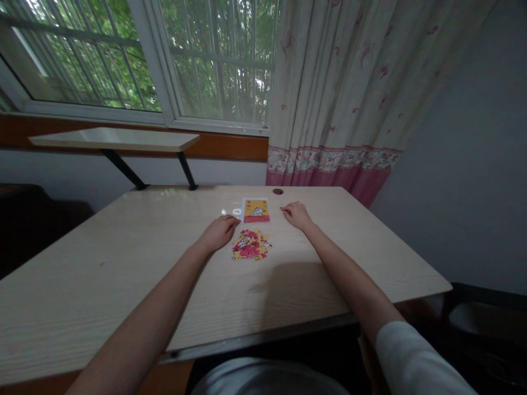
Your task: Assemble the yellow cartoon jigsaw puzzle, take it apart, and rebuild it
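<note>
Pale grey shirt cloth (267, 376) bulges at the near edge, with a short sleeve (415, 351) to its right. Beyond it spreads a broad bench (99, 274) of light wood grain, which both bare forearms (156, 312) cross. Between them, near the middle, lies a loose heap of small flat jigsaw pieces (251, 244), red-pink, yellow and white with dark lines, overlapping in a jumble. Left hand (221, 231) rests just beside the heap's upper left, fingers curled, fingertips at the lower left corner of a white-edged rectangular picture card (257, 210); whether its grip is closed on anything, I cannot tell. The card lies flat just past the heap, showing a white figure on yellow above a red band. Right hand (297, 215) rests to the card's right, apart from it, fingers bent; its grip is too small to read. Farther back are a round brown hole (278, 191), a raised pale shelf (115, 138) on black supports (123, 169), a flowered curtain (337, 99) and a barred window (222, 60) with green foliage (242, 33) outside.
</note>
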Tool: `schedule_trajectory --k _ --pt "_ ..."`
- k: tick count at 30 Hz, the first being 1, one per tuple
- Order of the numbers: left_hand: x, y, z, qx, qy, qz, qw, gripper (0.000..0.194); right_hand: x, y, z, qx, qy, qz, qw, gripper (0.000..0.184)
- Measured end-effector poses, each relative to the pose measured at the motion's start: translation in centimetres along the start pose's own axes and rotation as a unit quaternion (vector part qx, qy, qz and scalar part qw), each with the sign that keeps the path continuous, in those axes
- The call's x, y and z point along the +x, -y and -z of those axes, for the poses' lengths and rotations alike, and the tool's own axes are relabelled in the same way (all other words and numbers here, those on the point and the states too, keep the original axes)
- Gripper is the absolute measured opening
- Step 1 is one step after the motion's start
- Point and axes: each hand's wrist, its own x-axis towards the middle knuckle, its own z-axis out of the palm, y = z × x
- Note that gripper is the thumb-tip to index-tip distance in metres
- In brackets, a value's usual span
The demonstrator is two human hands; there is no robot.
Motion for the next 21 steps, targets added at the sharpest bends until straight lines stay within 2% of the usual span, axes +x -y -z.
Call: schedule_trajectory --k 10,16,19,21 --pt "0.0 -0.5 0.4 0.02 0.007 0.013 1.0 0.033 0.0 0.1 -0.1 -0.013 -0.001 0.03 0.999 0.028" --pt "-0.1 -0.4 0.4 0.028 0.009 0.016 0.999 0.033 -0.2 0.5 0.6 -0.021 -0.024 0.049 0.998 0.026" --pt "-0.1 -1.0 0.9 0.061 0.009 0.021 0.998 0.034 -0.3 1.5 1.3 -0.016 -0.023 0.085 0.996 0.023" --pt "-0.1 -1.7 1.4 0.087 0.008 0.017 0.996 0.034 -0.7 2.6 1.9 -0.004 -0.01 0.139 0.99 0.022"
